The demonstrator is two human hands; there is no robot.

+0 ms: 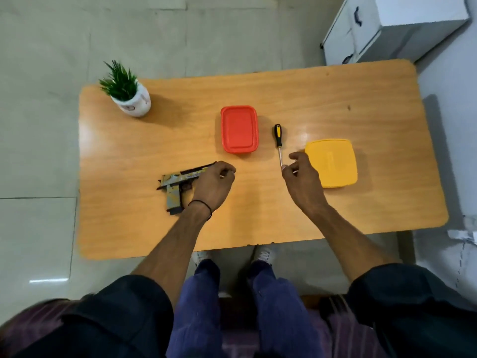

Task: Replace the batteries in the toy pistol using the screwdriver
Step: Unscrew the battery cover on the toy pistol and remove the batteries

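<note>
Your left hand (pixel 213 184) curls over the muzzle end of the toy pistol (pixel 178 186), its butt just left of your wrist. Your right hand (pixel 303 177), loosely curled, meets the tip of the screwdriver (pixel 278 140); whether it pinches, I cannot tell.

On the wooden table (pixel 348 208), a small potted plant (pixel 128 92) stands at 10 o'clock, a red lidded container (pixel 239 129) near centre, a yellow one (pixel 334 164) at 3 o'clock. A white cabinet (pixel 387 32) sits beyond at 1 o'clock.
</note>
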